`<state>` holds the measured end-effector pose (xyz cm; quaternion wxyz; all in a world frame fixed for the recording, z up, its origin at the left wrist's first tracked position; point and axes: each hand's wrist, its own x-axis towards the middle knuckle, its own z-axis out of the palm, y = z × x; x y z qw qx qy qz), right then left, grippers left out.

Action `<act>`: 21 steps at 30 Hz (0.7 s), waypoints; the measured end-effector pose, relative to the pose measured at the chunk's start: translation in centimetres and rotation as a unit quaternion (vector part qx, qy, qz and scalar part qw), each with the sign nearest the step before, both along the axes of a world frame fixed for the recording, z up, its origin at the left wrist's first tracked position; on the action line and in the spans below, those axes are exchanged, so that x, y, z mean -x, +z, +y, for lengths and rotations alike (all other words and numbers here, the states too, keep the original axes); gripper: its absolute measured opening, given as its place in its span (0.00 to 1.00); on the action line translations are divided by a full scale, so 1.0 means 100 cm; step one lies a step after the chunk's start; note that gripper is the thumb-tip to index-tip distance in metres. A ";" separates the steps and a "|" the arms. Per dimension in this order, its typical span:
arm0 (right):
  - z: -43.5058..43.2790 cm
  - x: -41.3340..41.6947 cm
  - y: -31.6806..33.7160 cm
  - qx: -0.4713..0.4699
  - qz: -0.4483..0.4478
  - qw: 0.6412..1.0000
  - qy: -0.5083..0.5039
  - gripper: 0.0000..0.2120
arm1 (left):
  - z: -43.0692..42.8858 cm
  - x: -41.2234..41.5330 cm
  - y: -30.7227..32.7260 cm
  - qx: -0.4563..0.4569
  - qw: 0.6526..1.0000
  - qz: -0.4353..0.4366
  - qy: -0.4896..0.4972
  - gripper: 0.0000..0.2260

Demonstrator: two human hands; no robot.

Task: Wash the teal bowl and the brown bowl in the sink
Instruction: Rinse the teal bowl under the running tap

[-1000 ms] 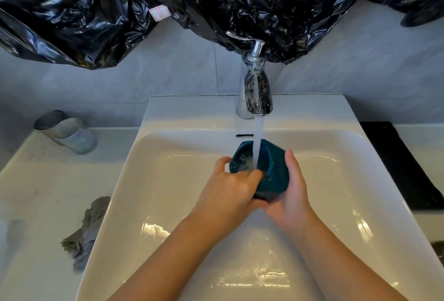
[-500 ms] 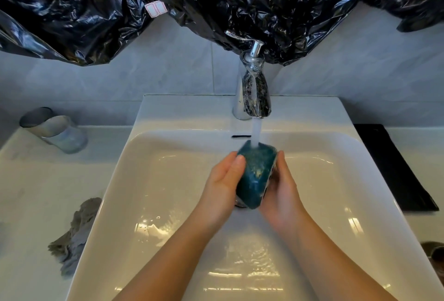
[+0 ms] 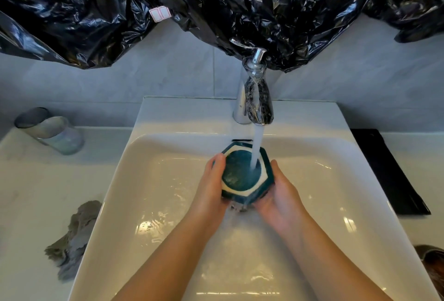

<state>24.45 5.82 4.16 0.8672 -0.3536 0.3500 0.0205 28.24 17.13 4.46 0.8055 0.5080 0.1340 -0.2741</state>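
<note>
Teal bowl (image 3: 240,177): held over the middle of the sink, right under the tap. Its six-sided face is turned up to the camera, with a white band round a teal disc.
Left hand (image 3: 211,190): grips the teal bowl at its 9 o'clock side. The fingers are curled close round the edge, and one tip lies on the face near 10 o'clock.
Right hand (image 3: 278,195): cups the teal bowl from 3 to 5 o'clock, with the thumb along the edge. The other fingers go under the bowl and are hidden there.
Water (image 3: 256,142): runs in one straight stream and hits the teal disc at about 1 o'clock, then spills off below the hands at 6 o'clock.
Tap (image 3: 258,98): chrome, at 12 o'clock of the teal bowl, on the back ledge.
Sink (image 3: 168,180): white, wet and shining under the forearms.
Brown bowl (image 3: 432,264): at 4 o'clock of the view, on the counter just outside the sink and cut by the frame edge, well apart from the hands.
Cup (image 3: 52,132): lies tilted on the counter (image 3: 36,192) at 9 o'clock.
Cloth (image 3: 74,235): grey and crumpled, at 8 o'clock, just beside the sink's rim.
Mat (image 3: 389,173): black and flat, at 3 o'clock, beside the sink.
Plastic (image 3: 216,0): black crinkled sheet across the top from 10 to 2 o'clock, bearing a small white sticker (image 3: 159,13). Its lower fold hangs behind the tap's lever.
</note>
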 end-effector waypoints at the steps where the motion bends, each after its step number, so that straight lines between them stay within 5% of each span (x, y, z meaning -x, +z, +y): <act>1: -0.002 0.000 0.001 0.017 -0.001 1.000 -0.015 0.23 | -0.002 0.001 -0.001 -0.014 1.000 -0.019 -0.010 0.15; 5: -0.008 0.002 0.008 0.187 -0.020 0.982 -0.021 0.21 | -0.003 0.004 -0.003 0.024 0.994 0.027 -0.104 0.21; 8: -0.010 0.010 0.010 0.398 -0.086 0.913 0.014 0.20 | 0.003 -0.001 -0.005 0.095 0.974 0.135 -0.154 0.32; 11: -0.009 0.016 0.005 0.468 -0.149 0.869 0.054 0.16 | 0.007 -0.002 -0.003 0.129 0.970 0.144 -0.145 0.30; 13: -0.006 0.012 -0.001 0.458 -0.140 0.876 0.051 0.15 | 0.006 -0.001 -0.004 0.154 0.977 0.108 -0.103 0.25; 17: -0.008 0.007 0.003 0.150 -0.053 0.983 0.090 0.24 | 0.004 0.000 -0.007 0.074 0.989 -0.119 -0.045 0.27; 21: -0.014 0.013 0.008 0.099 -0.028 0.985 0.141 0.20 | 0.007 0.002 -0.007 -0.065 0.952 -0.285 -0.094 0.28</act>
